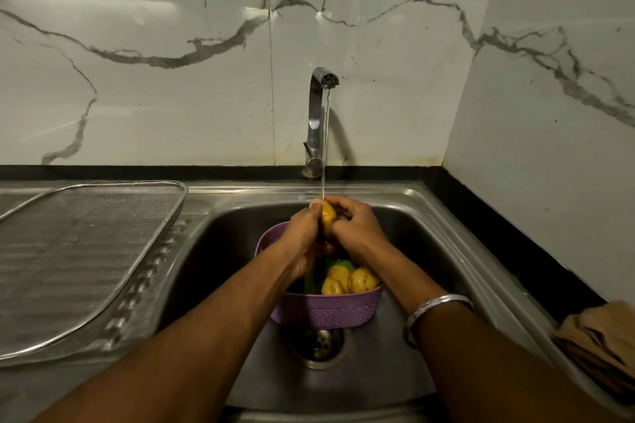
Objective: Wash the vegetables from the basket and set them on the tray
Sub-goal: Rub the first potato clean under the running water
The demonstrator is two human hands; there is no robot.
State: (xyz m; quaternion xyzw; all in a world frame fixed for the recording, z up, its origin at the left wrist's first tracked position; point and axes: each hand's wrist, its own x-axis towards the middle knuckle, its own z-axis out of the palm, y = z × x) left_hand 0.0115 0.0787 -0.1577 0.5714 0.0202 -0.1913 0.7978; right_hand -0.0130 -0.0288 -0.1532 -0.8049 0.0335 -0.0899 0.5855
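A yellow potato [328, 213] is under the running stream from the tap [318, 113]. My left hand [302, 237] and my right hand [357, 230] both grip it from either side, over the sink. Below them a purple basket [330, 311] stands in the sink bowl. It holds more potatoes [350, 280] and a green vegetable [338, 264], partly hidden by my wrists. A metal mesh tray [86, 251] lies on the draining board at the left, with nothing on it.
The steel sink [429, 251] has its drain [318, 343] just in front of the basket. A brown cloth [601, 347] lies on the black counter at the right. Marble wall panels close off the back and right side.
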